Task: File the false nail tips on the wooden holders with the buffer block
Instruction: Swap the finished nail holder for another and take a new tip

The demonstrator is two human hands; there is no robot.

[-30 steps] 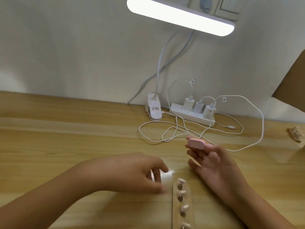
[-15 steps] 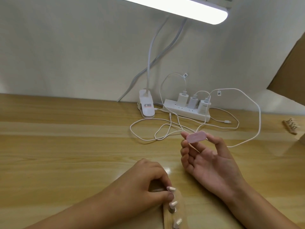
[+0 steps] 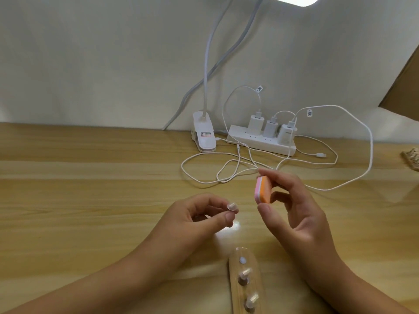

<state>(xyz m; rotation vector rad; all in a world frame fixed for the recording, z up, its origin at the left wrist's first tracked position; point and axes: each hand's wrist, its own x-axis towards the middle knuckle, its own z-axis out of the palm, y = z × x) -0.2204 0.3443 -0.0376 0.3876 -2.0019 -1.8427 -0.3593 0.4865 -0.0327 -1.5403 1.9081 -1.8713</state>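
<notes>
**Both hands raised over the holder**

On the desk (image 3: 90, 200) the wooden holder (image 3: 234, 291) lies between the forearms, tips standing on it. The right hand (image 3: 301, 214) pinches the pink-and-orange buffer block (image 3: 263, 189). The left hand (image 3: 195, 218) pinches one false nail tip (image 3: 231, 206), near the block but apart from it.

Light wood table (image 3: 79, 200). At the back by the wall sits a white lamp clamp (image 3: 204, 135), with a power strip (image 3: 260, 142) just right of it. Loose white cables (image 3: 226, 175) sprawl in front of those. A wooden holder (image 3: 257, 288) lies at the near edge, and there's some small tan thing (image 3: 411, 157) at the far right, can't tell what.
</notes>
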